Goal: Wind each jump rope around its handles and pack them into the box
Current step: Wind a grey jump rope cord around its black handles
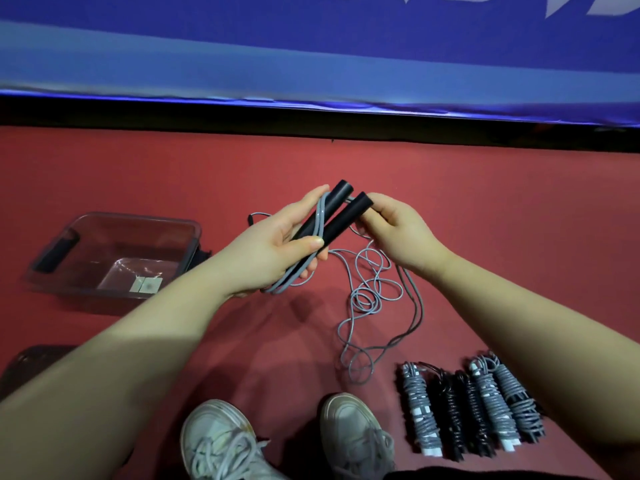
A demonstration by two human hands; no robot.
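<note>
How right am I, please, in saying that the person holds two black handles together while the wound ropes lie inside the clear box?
Not quite. The head view shows the wound ropes lying on the red floor beside the right shoe, outside the clear box. The rest holds: the left hand grips the two black handles together.

— Can any lettering be read?
— None can. White letter fragments are seen on the blue banner (311, 46), far beyond the gripped handles (332, 216), but they are cut off at the frame edge. Pale stickers (147, 285) inside the box (138, 216), left of the grip, are too blurred.
</note>
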